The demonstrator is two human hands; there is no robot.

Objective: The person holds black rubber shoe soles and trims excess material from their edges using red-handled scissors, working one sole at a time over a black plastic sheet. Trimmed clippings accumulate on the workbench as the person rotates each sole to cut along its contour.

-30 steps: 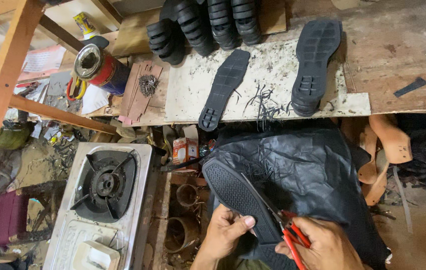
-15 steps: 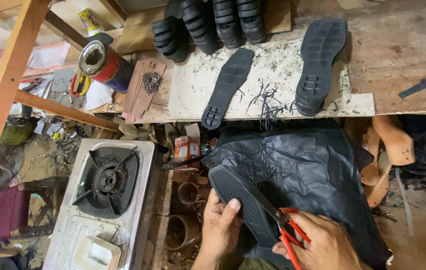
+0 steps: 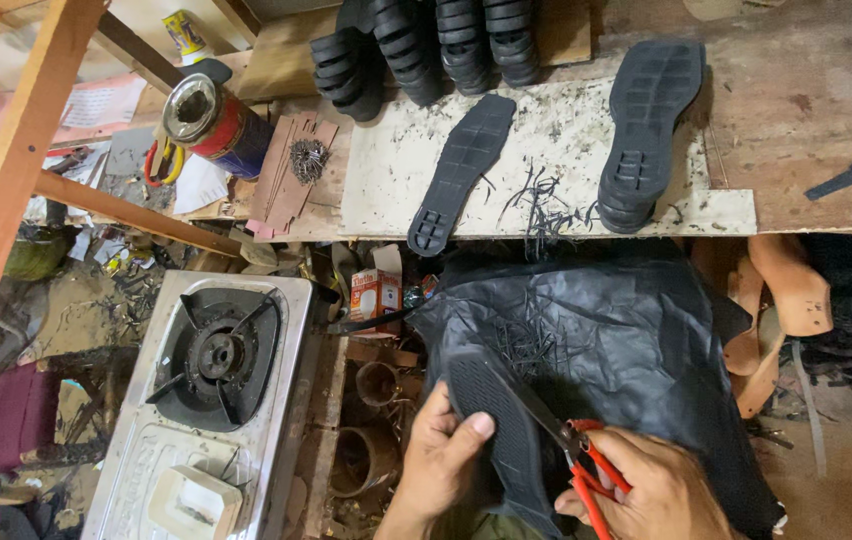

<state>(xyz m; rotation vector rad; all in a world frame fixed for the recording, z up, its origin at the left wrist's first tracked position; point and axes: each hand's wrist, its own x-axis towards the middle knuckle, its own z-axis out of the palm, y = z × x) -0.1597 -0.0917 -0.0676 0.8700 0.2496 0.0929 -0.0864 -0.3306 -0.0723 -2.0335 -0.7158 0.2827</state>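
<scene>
My left hand [image 3: 441, 455] grips a black rubber shoe sole [image 3: 502, 425] from its left edge, thumb on top. My right hand [image 3: 651, 490] holds red-handled scissors [image 3: 586, 465], whose blades meet the sole's right edge. Both are low in the frame, over a black plastic sheet [image 3: 636, 350] strewn with thin rubber trimmings [image 3: 526, 345].
On the workbench lie a narrow black sole [image 3: 461, 170] and a thick black sole [image 3: 646, 125] on a white board [image 3: 566, 140], stacked soles [image 3: 426, 45] behind, a red can [image 3: 211, 120]. A gas stove [image 3: 216, 350] sits at left beside a wooden frame [image 3: 6, 150]. Tan leather pieces [image 3: 781, 300] lie at right.
The view has shifted a little. My hands and the sole have slid slightly lower and right in view, and the scissors have worked further along the sole's edge.
</scene>
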